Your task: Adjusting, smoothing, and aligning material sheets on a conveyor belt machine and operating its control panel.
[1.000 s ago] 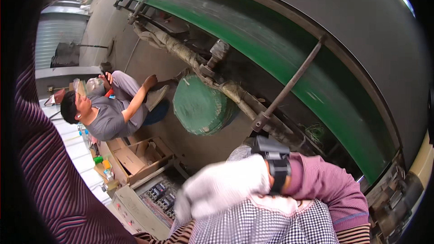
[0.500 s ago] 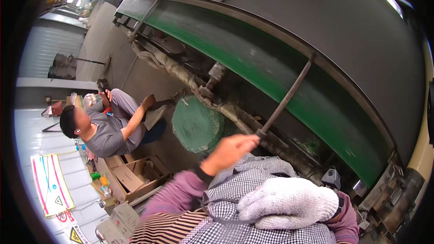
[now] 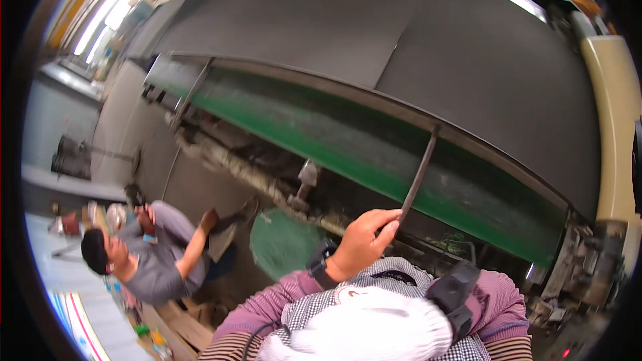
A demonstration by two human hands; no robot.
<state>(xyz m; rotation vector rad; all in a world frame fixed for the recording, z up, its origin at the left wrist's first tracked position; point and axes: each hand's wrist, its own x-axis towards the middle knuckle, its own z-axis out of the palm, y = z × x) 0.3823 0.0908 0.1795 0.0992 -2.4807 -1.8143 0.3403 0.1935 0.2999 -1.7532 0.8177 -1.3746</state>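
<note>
My bare left hand (image 3: 364, 242), with a black band at its wrist, reaches up to the lower end of a slanting metal rod (image 3: 420, 175). Its thumb and forefinger come together at the rod, though part of the grip is hidden. The rod leans against the edge of a machine's green panel (image 3: 334, 144). Low in front of my body is my right hand (image 3: 371, 326) in a white knitted glove, over my checked apron. Motion and glare smear its fingers, so whether it holds anything is unclear. A black device (image 3: 455, 294) sits by its wrist.
A wide dark belt (image 3: 301, 23) spans the far side above the panel, with a cream roller (image 3: 605, 127) at right. A pipe (image 3: 234, 177) runs beneath. Near it stands a green-covered round object (image 3: 284, 244). Another person (image 3: 164, 264) sits at left near cardboard boxes (image 3: 190, 324).
The view has shifted, showing more of the belt and roller. My left hand stays at the rod's lower end, its fingers straighter. My gloved right hand has moved lower and left in the picture.
</note>
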